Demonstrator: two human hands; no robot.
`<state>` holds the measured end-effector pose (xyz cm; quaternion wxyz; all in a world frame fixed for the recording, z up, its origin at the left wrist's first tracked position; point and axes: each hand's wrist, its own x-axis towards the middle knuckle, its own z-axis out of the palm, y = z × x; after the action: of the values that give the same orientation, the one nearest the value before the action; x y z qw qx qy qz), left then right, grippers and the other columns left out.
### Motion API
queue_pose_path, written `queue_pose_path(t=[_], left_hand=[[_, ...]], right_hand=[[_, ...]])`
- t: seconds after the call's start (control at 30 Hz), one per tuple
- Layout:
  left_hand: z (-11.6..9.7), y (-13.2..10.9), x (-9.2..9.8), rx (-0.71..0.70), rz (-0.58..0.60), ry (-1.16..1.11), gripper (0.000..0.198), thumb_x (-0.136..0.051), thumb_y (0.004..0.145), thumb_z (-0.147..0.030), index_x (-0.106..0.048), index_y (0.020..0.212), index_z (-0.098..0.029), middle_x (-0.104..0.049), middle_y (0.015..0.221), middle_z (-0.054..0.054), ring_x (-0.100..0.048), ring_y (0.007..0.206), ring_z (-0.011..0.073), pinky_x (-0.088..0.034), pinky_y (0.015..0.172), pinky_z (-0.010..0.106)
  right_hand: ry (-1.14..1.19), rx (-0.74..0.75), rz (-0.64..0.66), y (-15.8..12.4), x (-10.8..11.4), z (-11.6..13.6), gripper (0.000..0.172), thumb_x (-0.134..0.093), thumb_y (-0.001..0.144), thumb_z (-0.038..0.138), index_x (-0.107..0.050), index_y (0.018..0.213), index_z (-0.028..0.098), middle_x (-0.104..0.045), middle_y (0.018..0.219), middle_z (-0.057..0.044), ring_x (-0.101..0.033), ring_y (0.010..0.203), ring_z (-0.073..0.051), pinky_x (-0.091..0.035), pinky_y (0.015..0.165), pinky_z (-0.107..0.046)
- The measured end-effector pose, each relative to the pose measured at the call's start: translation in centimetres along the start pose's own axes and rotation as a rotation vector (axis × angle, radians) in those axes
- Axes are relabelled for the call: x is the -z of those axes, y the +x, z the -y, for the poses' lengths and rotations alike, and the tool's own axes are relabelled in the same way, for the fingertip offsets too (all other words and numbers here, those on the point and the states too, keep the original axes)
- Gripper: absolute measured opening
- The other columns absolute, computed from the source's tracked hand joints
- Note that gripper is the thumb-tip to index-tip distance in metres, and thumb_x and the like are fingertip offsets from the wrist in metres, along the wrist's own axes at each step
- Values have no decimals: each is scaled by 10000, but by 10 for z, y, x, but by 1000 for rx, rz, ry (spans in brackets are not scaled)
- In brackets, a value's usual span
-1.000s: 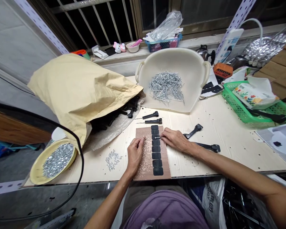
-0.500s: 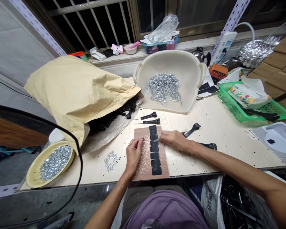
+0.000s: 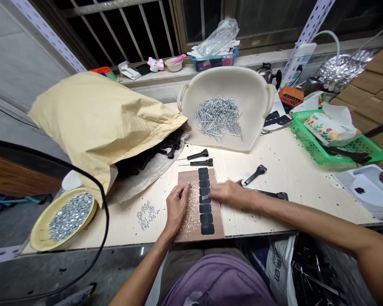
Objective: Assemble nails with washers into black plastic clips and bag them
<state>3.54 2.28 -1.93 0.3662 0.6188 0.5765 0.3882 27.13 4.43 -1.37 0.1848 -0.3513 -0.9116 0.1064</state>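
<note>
Board of wood veneer on the desk carries eight black plastic pieces in one column. Right hand, fingers narrowed, sits at mid-column, a small nail glinting at its fingertips; held or not, cannot tell. Left hand curled beside the column, over sawdust; grip unclear. Two black parts with long nails lie above the board. Remaining stock: loose nails in cream tray, black parts at kraft sack mouth.

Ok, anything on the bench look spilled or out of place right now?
Yes: small metal pieces lie loose on the tabletop, apart from the yellow plate holding similar ones, and pale crumbs are strewn over the brown board beside the left hand.
</note>
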Motion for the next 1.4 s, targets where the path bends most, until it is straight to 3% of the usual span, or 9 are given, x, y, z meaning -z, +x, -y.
queue_pose_path(t=[0.2, 0.4, 0.53, 0.7, 0.87, 1.07, 1.17, 1.3, 1.4], left_hand=[[2, 1, 0, -31, -5, 20, 277, -517, 860, -384, -687, 990, -207, -682, 1010, 41, -619, 951, 187, -453, 853, 296], [3, 1, -1, -41, -11, 22, 268, -515, 863, -376, -690, 977, -208, -686, 978, 35, -620, 929, 180, -452, 842, 289], [3, 1, -1, -51, -17, 18, 271, -512, 864, -373, -690, 982, -206, -685, 991, 40, -619, 934, 182, -454, 833, 290], [4, 1, -2, -56, -19, 26, 266, -513, 863, -367, -695, 962, -198, -689, 967, 44, -624, 906, 183, -458, 813, 290], [4, 0, -2, -64, -27, 1, 267, -515, 863, -369, -691, 969, -199, -686, 982, 44, -621, 927, 182, -454, 836, 290], [3, -1, -1, -62, -24, -3, 264, -516, 861, -374, -691, 973, -210, -687, 980, 39, -622, 927, 185, -460, 828, 293], [3, -1, -1, -63, -21, -16, 267, -513, 864, -373, -689, 976, -208, -684, 989, 42, -621, 936, 184, -460, 840, 296], [4, -1, -1, -52, -18, -13, 270, -513, 863, -376, -688, 974, -202, -685, 989, 46, -622, 930, 184, -460, 835, 295], [3, -1, -1, -60, -24, -6, 277, -513, 860, -386, -688, 973, -203, -685, 983, 45, -622, 922, 186, -461, 820, 293]], right_hand=[[43, -49, -10, 2, 3, -3, 346, -237, 982, 232, -565, 923, 138, -535, 751, -10, -438, 564, -62, -399, 464, -187], [-34, 57, 78, -3, -1, 12, 288, -300, 968, 201, -572, 880, 160, -545, 795, -14, -445, 616, -75, -343, 462, -191], [5, -89, -5, -7, -4, 20, 319, -256, 977, 201, -566, 934, 139, -551, 807, -25, -452, 597, -67, -364, 464, -186], [35, 81, 103, -13, -4, 35, 283, -290, 964, 168, -565, 901, 156, -547, 794, -20, -477, 641, -85, -371, 485, -201], [45, -191, -58, 5, 0, 14, 296, -277, 977, 217, -553, 910, 134, -539, 819, -28, -448, 603, -70, -370, 488, -192], [-32, -4, 68, -3, -7, 26, 250, -335, 960, 192, -536, 815, 162, -514, 773, -1, -413, 603, -74, -266, 467, -196], [-28, -39, 45, -10, -7, 42, 241, -323, 962, 187, -540, 863, 158, -522, 804, -10, -429, 613, -74, -277, 474, -194], [-4, 136, 156, -13, -5, 50, 238, -320, 954, 152, -553, 905, 163, -533, 800, -12, -464, 644, -88, -310, 474, -195], [5, -17, 70, -3, -2, 32, 280, -288, 969, 177, -567, 943, 158, -541, 825, -16, -475, 634, -80, -350, 478, -187]])
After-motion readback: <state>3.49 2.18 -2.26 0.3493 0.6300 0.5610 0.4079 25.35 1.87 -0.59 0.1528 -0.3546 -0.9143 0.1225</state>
